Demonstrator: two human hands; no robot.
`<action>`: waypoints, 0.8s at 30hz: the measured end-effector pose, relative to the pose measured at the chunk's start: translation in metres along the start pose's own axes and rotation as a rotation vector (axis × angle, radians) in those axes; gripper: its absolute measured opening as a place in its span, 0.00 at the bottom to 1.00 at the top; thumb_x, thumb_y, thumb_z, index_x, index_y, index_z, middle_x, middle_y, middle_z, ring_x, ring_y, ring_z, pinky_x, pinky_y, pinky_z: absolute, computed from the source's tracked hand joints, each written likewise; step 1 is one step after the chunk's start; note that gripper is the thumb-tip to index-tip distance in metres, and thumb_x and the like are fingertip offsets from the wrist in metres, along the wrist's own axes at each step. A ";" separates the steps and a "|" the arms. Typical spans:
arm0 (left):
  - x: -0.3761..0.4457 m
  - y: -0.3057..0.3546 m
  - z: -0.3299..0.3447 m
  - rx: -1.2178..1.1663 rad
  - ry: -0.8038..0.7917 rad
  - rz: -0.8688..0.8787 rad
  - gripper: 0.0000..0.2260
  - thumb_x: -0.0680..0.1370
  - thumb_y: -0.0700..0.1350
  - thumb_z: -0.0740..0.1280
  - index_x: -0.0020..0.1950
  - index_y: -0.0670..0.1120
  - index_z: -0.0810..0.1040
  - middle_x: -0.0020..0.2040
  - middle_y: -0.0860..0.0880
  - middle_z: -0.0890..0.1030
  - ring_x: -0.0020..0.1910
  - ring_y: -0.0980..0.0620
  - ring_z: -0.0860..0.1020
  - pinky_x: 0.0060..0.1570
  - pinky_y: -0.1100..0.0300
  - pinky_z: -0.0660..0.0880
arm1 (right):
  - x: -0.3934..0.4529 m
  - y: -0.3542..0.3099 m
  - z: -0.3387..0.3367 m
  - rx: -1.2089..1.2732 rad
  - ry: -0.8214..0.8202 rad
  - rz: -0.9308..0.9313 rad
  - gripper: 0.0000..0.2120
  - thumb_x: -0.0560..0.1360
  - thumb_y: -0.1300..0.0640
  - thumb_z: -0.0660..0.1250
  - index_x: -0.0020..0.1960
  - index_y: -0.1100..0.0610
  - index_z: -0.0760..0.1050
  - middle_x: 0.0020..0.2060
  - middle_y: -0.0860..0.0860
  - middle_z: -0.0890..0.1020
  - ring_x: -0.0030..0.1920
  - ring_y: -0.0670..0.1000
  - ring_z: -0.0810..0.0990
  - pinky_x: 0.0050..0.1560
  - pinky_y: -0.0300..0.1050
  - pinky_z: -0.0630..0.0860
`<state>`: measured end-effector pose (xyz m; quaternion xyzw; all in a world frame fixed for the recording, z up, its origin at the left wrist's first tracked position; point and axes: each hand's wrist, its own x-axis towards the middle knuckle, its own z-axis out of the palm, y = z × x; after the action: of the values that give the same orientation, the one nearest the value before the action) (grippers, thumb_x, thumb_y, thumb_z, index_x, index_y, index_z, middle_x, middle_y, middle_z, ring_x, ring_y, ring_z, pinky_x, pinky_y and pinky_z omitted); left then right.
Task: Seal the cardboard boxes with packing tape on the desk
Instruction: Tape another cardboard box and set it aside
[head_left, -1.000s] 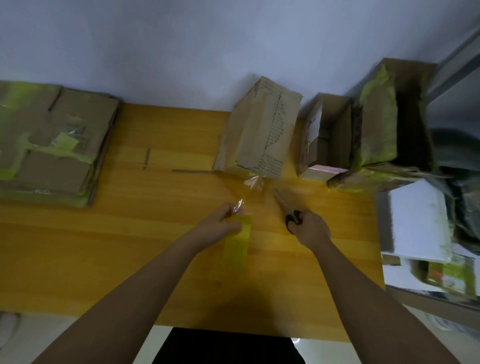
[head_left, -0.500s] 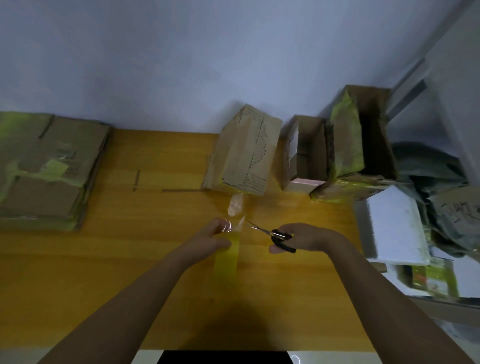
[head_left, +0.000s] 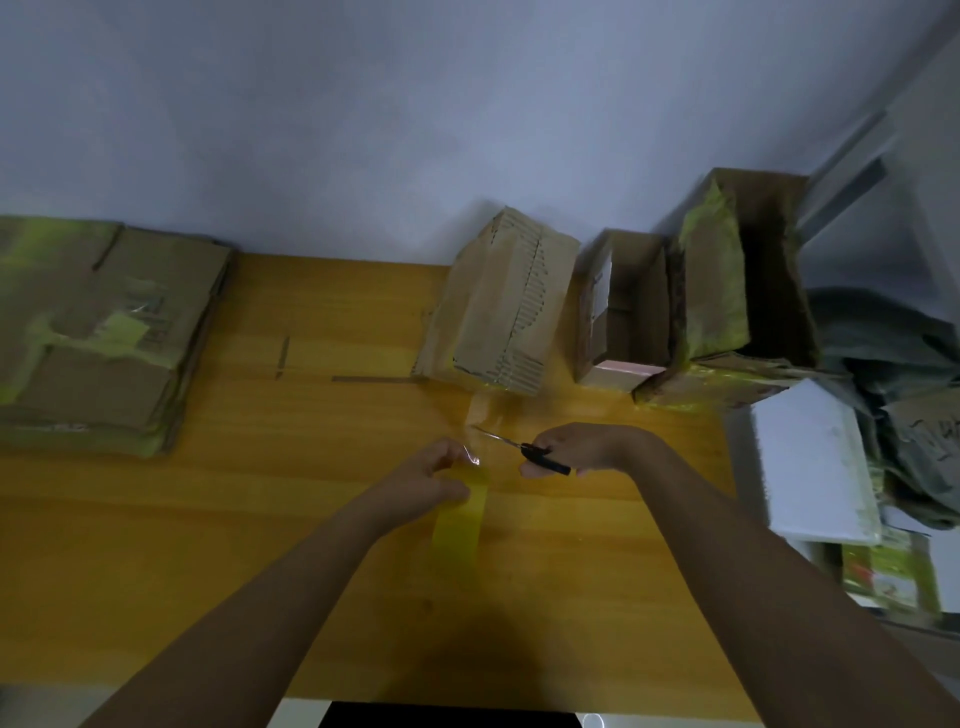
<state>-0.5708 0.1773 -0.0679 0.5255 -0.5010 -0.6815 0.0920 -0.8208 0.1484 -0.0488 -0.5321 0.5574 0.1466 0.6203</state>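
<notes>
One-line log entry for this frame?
phase: cutting tape | left hand: holds yellow tape | right hand: grips scissors | box: on desk

Yellow wooden desk (head_left: 260, 519): flattened cardboard stack (head_left: 98, 338) laid far left of hands; taped box (head_left: 498, 306) beyond them; open boxes (head_left: 691, 306) set beyond & right, w/ white slab (head_left: 810, 467).

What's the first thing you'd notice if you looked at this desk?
Two hands meet in the middle of the yellow desk. The left hand holds a strip of yellow tape, and the right hand holds scissors pointed at a clear stretch of tape running to the box at the back. A stack of flat cardboard lies at far left.
</notes>
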 end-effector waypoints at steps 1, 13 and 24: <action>-0.001 0.002 0.000 0.002 -0.004 0.000 0.13 0.67 0.42 0.71 0.50 0.51 0.76 0.59 0.50 0.77 0.60 0.51 0.74 0.56 0.57 0.72 | 0.002 0.001 -0.001 0.004 0.005 -0.013 0.22 0.75 0.39 0.67 0.58 0.55 0.75 0.54 0.49 0.75 0.55 0.51 0.74 0.54 0.45 0.71; 0.006 -0.001 0.009 -0.001 0.181 0.041 0.07 0.79 0.46 0.67 0.49 0.42 0.77 0.47 0.54 0.79 0.48 0.60 0.75 0.47 0.70 0.69 | 0.004 -0.003 -0.015 -0.089 0.159 -0.114 0.20 0.67 0.41 0.77 0.29 0.54 0.73 0.24 0.46 0.73 0.29 0.47 0.69 0.37 0.43 0.68; -0.008 -0.009 0.010 0.019 0.202 0.112 0.07 0.69 0.55 0.69 0.35 0.54 0.77 0.46 0.52 0.82 0.52 0.50 0.78 0.56 0.55 0.72 | 0.010 0.003 -0.013 -0.091 0.244 -0.118 0.23 0.65 0.44 0.79 0.27 0.54 0.70 0.22 0.47 0.68 0.27 0.48 0.67 0.35 0.43 0.65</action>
<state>-0.5719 0.1930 -0.0701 0.5636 -0.5242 -0.6139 0.1752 -0.8273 0.1346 -0.0561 -0.6053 0.5891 0.0692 0.5308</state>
